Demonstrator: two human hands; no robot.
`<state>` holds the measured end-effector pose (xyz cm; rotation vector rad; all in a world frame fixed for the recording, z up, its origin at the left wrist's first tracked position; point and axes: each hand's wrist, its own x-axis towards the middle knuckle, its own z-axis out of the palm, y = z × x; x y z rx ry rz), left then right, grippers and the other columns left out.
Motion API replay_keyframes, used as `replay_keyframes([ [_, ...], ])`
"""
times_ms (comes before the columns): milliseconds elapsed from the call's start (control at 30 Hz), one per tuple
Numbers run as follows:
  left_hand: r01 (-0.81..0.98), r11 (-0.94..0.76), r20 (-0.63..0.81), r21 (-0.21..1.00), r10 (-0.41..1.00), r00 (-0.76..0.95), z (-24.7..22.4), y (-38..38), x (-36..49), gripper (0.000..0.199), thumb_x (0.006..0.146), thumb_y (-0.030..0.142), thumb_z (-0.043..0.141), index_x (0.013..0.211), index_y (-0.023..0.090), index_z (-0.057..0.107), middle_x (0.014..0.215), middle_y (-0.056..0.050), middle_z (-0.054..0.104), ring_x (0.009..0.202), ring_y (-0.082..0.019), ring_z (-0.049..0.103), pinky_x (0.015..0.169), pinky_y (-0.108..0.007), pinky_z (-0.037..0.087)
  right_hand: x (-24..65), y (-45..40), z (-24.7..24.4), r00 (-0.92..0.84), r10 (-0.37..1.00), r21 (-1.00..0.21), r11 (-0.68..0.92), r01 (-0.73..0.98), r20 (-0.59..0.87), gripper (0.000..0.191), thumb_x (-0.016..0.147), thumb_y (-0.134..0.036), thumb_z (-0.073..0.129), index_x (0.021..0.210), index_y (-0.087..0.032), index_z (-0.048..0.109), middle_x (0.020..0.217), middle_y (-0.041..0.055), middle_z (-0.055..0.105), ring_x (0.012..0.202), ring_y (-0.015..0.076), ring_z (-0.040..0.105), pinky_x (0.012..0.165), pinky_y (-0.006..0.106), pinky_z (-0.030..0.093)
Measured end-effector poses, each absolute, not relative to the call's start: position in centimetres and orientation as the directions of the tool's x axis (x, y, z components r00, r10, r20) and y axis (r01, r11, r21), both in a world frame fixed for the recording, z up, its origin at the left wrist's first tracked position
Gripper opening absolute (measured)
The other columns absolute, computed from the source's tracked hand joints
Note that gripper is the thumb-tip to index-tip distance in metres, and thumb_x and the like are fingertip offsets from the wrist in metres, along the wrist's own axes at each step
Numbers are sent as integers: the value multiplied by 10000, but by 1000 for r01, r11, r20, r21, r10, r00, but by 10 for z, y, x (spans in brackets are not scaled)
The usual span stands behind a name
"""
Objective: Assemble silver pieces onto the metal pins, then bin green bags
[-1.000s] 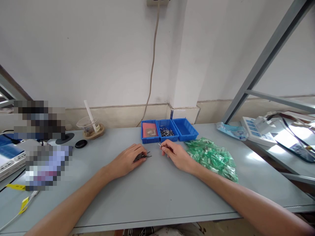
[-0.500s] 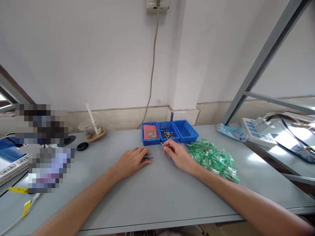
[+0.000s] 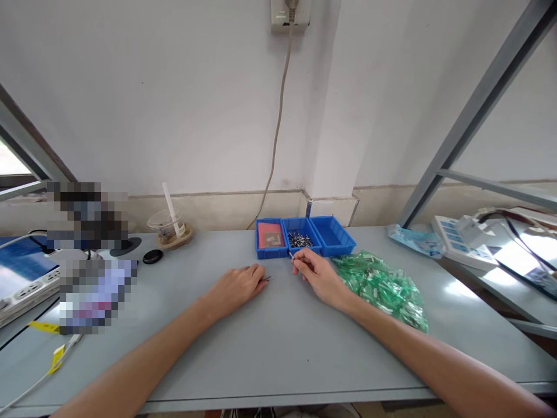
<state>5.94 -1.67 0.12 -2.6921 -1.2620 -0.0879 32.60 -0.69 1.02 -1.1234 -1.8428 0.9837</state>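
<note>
My left hand rests on the grey table with its fingers closed around thin dark metal pins. Only the ends of these stick out past the fingertips; the rest is hidden by the hand. Just in front of the blue bins, my right hand pinches a small silvery metal pin between thumb and fingers. Beyond it, the middle blue bin holds many loose metal pins. To its left, a blue bin contains a red packet. The right-hand blue bin shows a bare floor.
Green plastic bags lie beside my right forearm. Further right are a light blue packet and a power strip. At left stand a clear cup, a black round lid and cables.
My left fingers have closed in over the pins, so fewer ends show. My right hand keeps its pinch on a pin in nearly the same place. The view has shifted slightly.
</note>
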Motion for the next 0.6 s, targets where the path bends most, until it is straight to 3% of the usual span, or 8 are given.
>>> replay_keyframes([
  [233,762,-607,89,-228,766,637,0,-18,63,195,1129,308,396,1064,179,528,990,-74,706,842,-241,739,595,-280,459,327,-5,7,-335,920,-884,319,340,203,241,1055,-468,508,1047,-245,601,876,8,692,744,175,555,679,309,449],
  [600,757,-606,138,-245,751,646,-6,-16,60,211,1122,304,433,1028,176,571,972,-72,702,828,-225,734,579,-270,449,327,-6,9,-330,921,-883,321,342,207,215,1056,-449,512,1039,-255,604,871,1,696,745,177,540,685,313,448],
])
